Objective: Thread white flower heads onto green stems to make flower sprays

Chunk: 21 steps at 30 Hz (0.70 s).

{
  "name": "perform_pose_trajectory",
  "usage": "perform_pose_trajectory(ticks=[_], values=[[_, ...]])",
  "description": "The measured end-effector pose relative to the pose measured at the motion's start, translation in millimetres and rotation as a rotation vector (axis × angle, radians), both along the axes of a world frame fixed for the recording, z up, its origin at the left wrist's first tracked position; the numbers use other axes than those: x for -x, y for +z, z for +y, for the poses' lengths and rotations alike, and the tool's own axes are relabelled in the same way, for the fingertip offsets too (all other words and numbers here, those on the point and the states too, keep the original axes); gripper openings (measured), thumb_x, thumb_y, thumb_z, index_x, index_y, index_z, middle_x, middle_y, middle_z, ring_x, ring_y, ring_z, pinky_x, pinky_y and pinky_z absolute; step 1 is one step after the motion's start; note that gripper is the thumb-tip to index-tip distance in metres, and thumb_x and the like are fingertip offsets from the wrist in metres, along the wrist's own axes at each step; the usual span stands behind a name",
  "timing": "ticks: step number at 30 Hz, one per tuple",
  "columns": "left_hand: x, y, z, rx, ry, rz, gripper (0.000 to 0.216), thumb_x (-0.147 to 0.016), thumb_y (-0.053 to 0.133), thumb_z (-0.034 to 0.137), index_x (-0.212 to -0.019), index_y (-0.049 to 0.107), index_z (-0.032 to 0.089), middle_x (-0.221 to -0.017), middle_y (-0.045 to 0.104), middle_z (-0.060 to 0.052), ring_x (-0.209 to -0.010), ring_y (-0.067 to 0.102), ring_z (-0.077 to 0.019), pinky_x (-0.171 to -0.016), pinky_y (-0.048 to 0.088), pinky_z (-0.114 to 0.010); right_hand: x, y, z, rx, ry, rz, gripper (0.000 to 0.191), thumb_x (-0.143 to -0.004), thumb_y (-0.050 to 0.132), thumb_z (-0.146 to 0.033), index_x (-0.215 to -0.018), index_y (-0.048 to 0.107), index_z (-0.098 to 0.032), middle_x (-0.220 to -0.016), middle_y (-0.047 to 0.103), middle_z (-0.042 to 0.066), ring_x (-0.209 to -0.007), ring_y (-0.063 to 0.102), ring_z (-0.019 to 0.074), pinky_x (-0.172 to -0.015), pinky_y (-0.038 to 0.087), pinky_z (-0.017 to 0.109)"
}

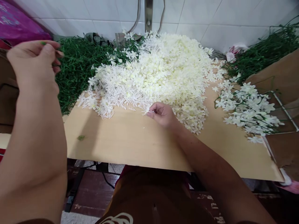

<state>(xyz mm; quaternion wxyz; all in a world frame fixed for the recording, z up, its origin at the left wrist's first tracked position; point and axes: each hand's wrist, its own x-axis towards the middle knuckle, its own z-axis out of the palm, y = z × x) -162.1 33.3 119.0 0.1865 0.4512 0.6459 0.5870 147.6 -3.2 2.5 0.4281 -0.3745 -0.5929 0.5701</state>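
Note:
My left hand (35, 63) is raised at the upper left, fingers pinched on a thin green stem (43, 43) beside a heap of green stems (77, 67). My right hand (163, 114) rests on the wooden board (130, 140), its fingers pinched on a small white artificial flower (148, 110) at the near edge of a big pile of cream-white flowers (163, 68).
A bunch of finished stems with white flowers (249, 107) lies at the right, partly over a cardboard box (282, 81). More green stems (263, 53) lie at the back right. A white tiled wall (210, 18) stands behind. A magenta bag (16, 21) sits at top left.

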Motion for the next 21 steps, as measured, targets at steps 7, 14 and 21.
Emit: perform_pose_trajectory(ticks=[7, 14, 21], values=[[-111, -72.3, -41, 0.313, -0.604, -0.055, 0.037, -0.061, 0.087, 0.047, -0.068, 0.071, 0.014, -0.065, 0.064, -0.001, -0.062, 0.045, -0.0098, -0.058, 0.036, -0.024, -13, 7.1, 2, 0.224, -0.077, 0.289, 0.046, -0.055, 0.091, -0.047, -0.075, 0.06, -0.018, -0.063, 0.064, -0.005, -0.056, 0.054, 0.0071, -0.056, 0.042, 0.022], [-142, -106.3, -54, 0.439, -0.87, -0.242, 0.033, -0.076, 0.077, 0.046, -0.072, 0.067, 0.016, -0.059, 0.054, 0.001, -0.052, 0.042, -0.0089, -0.048, 0.03, -0.023, -15, 2.6, 7, 0.283, 0.069, 0.263, 0.042, -0.059, 0.091, -0.042, -0.071, 0.06, -0.017, -0.063, 0.064, -0.005, -0.058, 0.055, 0.0057, -0.058, 0.043, 0.02], [-135, -111.9, -50, 0.446, -0.926, -0.151, 0.037, -0.079, 0.075, 0.05, -0.075, 0.07, 0.014, -0.058, 0.051, 0.001, -0.048, 0.039, -0.0075, -0.044, 0.026, -0.022, -15, -3.3, 11, 0.178, 0.145, 0.179, 0.041, -0.064, 0.088, -0.044, -0.069, 0.06, -0.016, -0.061, 0.064, -0.004, -0.057, 0.054, 0.0052, -0.059, 0.042, 0.019]])
